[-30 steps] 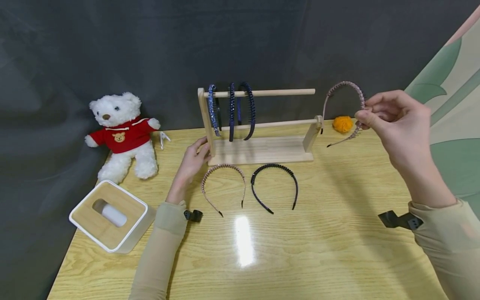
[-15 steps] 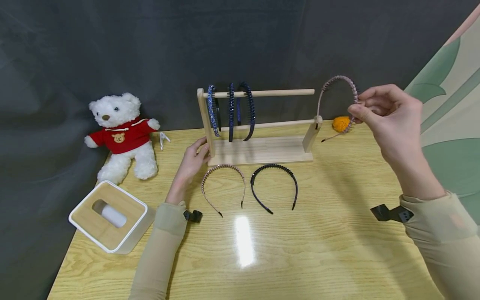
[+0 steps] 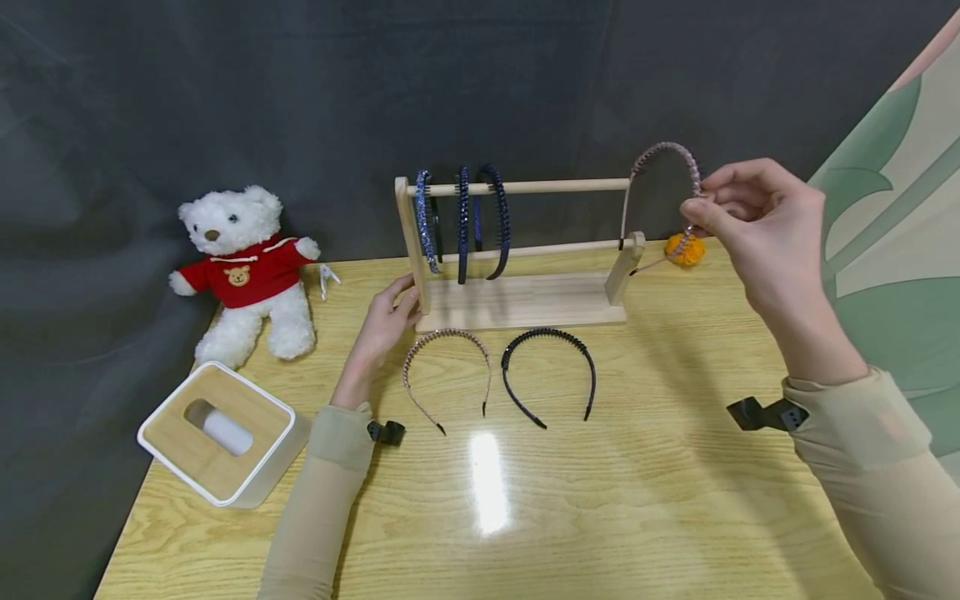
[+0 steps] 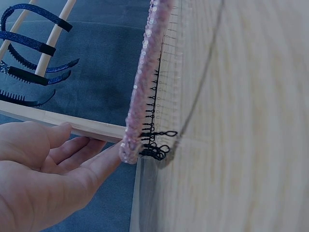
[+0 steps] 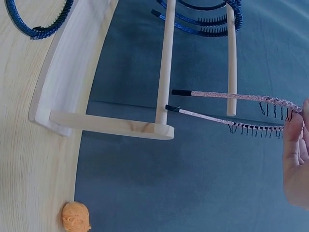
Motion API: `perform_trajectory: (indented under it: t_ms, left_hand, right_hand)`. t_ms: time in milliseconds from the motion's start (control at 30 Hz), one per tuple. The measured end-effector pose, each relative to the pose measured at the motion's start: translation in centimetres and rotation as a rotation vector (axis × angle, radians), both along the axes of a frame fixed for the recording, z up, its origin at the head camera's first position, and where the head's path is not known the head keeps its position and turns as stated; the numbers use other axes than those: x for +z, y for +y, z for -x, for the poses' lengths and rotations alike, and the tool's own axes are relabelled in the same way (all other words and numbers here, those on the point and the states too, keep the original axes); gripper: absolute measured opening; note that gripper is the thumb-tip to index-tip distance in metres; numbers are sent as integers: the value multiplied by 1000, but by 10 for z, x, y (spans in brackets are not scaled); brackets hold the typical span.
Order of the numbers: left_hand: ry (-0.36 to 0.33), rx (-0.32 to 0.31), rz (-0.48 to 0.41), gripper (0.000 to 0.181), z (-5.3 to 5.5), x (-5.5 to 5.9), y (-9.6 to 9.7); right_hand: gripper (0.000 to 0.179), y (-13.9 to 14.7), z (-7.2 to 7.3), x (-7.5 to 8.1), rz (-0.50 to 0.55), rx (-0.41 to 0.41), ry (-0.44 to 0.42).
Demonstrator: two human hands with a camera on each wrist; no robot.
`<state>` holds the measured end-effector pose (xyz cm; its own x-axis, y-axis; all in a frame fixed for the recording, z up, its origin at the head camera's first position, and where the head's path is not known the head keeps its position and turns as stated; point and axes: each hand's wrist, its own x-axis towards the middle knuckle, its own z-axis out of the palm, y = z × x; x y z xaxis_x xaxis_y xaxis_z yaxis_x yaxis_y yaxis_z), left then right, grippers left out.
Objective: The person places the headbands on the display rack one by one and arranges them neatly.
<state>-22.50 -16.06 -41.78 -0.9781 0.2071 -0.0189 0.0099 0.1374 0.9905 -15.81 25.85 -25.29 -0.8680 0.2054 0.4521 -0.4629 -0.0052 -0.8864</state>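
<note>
A pink beaded headband (image 3: pixel 693 171) is pinched between the thumb and fingers of my right hand (image 3: pixel 772 221). In the right wrist view, the two dark tips of this headband (image 5: pixel 212 94) reach the free ends of the rack's rods. My left hand (image 3: pixel 386 317) holds the left post of the wooden headband rack (image 3: pixel 517 302); the left wrist view shows thumb and fingers at the wood. Three blue headbands (image 3: pixel 462 225) hang toward the left of the upper rod. On the table before the rack lie another pink headband (image 3: pixel 450 332) and a black headband (image 3: pixel 551 332).
A white teddy bear (image 3: pixel 255 279) in a red top sits at the left, with a small white clip-like item (image 3: pixel 326 279) beside it. A wooden-lidded tissue box (image 3: pixel 262 467) stands in front. An orange ball-like flower (image 3: pixel 690 250) lies right of the rack. Dark cloth (image 3: pixel 525 83) hangs behind.
My right hand has moved left and slightly upward with the pink headband, bringing it to the right end of the rack. My left hand has stayed in place.
</note>
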Motion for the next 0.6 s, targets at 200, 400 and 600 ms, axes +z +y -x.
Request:
perform_trajectory:
  t_ms: [200, 400, 600]
  left_hand:
    - [2, 5, 2, 48, 1, -1, 0]
    - [-2, 6, 3, 48, 1, -1, 0]
    - [-6, 6, 0, 48, 1, -1, 0]
  right_hand:
    - [20, -5, 5, 0, -15, 2, 17]
    - [20, -11, 11, 0, -3, 27, 23]
    - [20, -16, 15, 0, -6, 36, 18]
